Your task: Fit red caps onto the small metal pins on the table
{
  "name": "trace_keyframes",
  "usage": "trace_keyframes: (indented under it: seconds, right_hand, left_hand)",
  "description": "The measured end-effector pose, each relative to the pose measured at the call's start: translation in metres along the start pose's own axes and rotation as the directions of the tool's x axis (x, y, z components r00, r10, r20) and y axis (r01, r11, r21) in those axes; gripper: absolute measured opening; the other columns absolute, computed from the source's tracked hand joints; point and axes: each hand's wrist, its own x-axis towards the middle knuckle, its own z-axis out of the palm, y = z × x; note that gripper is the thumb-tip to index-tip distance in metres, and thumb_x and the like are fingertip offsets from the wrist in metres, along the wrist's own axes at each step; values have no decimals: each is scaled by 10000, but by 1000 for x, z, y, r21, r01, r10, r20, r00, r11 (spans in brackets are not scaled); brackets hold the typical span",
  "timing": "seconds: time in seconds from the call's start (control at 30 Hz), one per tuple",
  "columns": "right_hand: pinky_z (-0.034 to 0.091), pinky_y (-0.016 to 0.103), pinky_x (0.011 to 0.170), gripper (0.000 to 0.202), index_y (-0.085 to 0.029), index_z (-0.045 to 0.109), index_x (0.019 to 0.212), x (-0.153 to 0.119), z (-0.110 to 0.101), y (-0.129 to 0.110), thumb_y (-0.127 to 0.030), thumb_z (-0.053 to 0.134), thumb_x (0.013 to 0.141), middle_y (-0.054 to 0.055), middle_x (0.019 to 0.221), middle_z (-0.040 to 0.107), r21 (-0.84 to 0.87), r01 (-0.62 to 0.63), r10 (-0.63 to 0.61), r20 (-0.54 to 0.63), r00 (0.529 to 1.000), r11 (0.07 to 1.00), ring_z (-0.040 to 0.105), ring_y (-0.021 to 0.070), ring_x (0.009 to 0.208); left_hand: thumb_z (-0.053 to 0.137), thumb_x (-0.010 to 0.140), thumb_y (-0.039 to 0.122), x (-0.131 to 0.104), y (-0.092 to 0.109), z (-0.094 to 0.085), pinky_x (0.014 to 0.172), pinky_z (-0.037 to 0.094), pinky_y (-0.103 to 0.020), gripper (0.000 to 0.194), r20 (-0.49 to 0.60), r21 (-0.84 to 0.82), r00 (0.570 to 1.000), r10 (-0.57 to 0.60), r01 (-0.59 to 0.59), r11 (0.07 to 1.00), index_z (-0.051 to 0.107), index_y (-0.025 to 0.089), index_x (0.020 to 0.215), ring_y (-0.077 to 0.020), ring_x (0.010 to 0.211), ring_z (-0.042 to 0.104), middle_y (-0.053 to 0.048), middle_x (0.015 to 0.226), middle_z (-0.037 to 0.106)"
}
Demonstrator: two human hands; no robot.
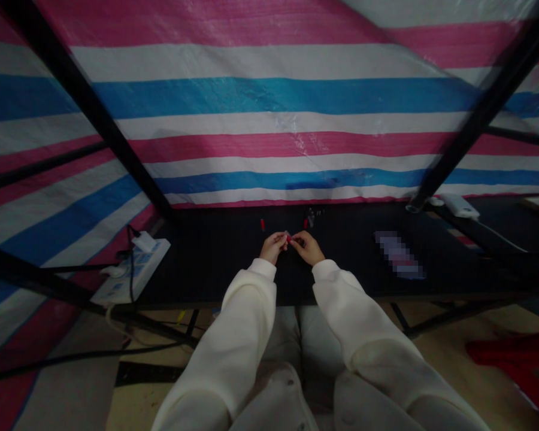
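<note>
My left hand [273, 245] and my right hand [309, 247] meet over the black table [206, 257], their fingers closed in a pinch. Between the fingertips is a small red piece [289, 238], touched from both sides; it is too small for me to name its kind. Just beyond my left hand lies a short red stick-like piece [263, 224]. Another red piece [305, 223] lies past my right hand, beside a small cluster of greyish, shiny bits [312, 215] that I cannot make out.
On the left stands a white power strip [150, 263] with plugs and cables. A blurred-out flat object [399, 255] lies to the right. Farther right is a white charger-like box [460, 206] with a cable. Black frame bars [471, 114] and striped sheeting [273, 96] enclose the table.
</note>
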Motion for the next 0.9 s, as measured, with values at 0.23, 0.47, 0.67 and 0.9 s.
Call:
trace_keyframes:
  seconds: [0.23,0.47,0.67,0.9]
  right_hand:
    - [429,239,628,286,-174,628,878,-1,7,8,-405,545,731,20,748,597,39,-17,12,106,994,999,509,111,629]
    - [397,221,567,240,-157,620,775,14,-10,17,-380,554,718,23,672,608,-172,-327,305,-141,942,929,526,118,588]
    - [380,213,566,186,-191,629,819,27,-23,31,-335,557,725,29,757,642,-353,-424,372,-207,905,834,564,129,646]
    - [372,216,594,198,-192,629,859,27,-15,43,-326,524,758,27,785,635,-444,-340,284,-190,940,829,560,127,672]
  left_hand:
    - [638,677,342,-4,8,2,393,252,-198,283,40,-23,998,-40,40,999,572,104,813,-45,380,404,27,503,487]
    - [623,674,330,-1,6,4,423,286,-194,256,-65,-10,998,-14,13,1000,553,118,799,-57,407,448,10,544,534]
    - [611,676,308,-4,10,8,436,302,-200,220,-58,24,998,-22,24,999,550,123,778,-65,413,455,5,548,540]
    - [607,675,314,-5,9,9,436,323,-203,222,-50,62,998,-26,29,998,549,126,780,-67,412,456,6,552,541]
